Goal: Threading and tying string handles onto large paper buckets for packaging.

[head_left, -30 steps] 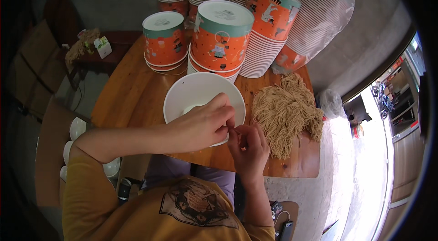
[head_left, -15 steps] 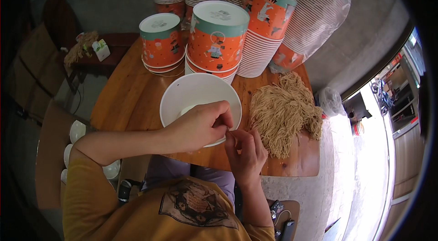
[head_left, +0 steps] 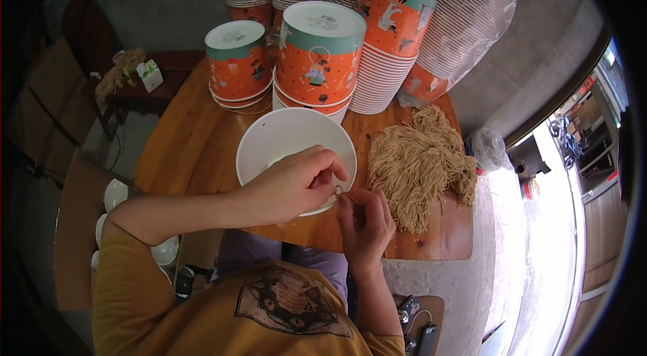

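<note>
- small loop of string [head_left: 339,189] now shows between the fingertips of both hands; half a second ago those fingertips met more closely.
- right hand [head_left: 367,221] is closed, thumb and forefinger pinching the string, just outside the bucket's right rim.
- left hand [head_left: 296,184] is bent over the bucket, forefinger curled, thumb tip beside the loop; whether it grips the string i cannot tell.
- white-lined bucket [head_left: 296,130] stands mouth up under the left hand, its near rim close to the table's front edge.
- table [head_left: 182,154] shows a wide stretch of wood left of the bucket, running out to the curved left edge.
- twine heap [head_left: 421,167] lies right of the bucket with a narrow strip of wood between; its right side comes near the table's right edge, and more wood shows in front of it.
- upturned orange stack [head_left: 317,63] rises just behind the bucket, leaving little room on that side.
- shorter stack [head_left: 236,73] and taller stack [head_left: 387,53] flank it, left and right.
</note>
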Available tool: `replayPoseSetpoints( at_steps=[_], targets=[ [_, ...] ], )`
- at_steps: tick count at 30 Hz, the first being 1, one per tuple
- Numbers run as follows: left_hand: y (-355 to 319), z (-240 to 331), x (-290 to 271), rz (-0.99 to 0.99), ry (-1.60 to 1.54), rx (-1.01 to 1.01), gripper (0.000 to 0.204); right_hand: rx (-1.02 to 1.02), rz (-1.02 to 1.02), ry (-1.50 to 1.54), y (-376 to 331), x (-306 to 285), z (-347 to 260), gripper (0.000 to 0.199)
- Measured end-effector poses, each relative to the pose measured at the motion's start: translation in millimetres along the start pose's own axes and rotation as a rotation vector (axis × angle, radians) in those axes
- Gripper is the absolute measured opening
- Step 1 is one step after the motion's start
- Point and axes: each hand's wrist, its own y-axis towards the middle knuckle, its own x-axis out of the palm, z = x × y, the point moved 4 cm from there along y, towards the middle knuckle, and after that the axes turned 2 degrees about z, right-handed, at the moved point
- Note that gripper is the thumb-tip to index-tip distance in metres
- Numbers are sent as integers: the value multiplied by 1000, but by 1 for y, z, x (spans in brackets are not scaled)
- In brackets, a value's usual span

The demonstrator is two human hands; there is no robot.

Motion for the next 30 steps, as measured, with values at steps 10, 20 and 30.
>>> replayPoseSetpoints(
  at_steps=[10,20,30],
  targets=[
    [1,2,1,13,-12,21,12,-52,-3,-41,1,1,0,18],
    [2,-6,1,-48,-11,-77,14,-62,-20,-43,4,2,-2,18],
    [5,-3,-2,-96,-4,-172,16,-62,-28,-57,4,2,0,19]
  ],
)
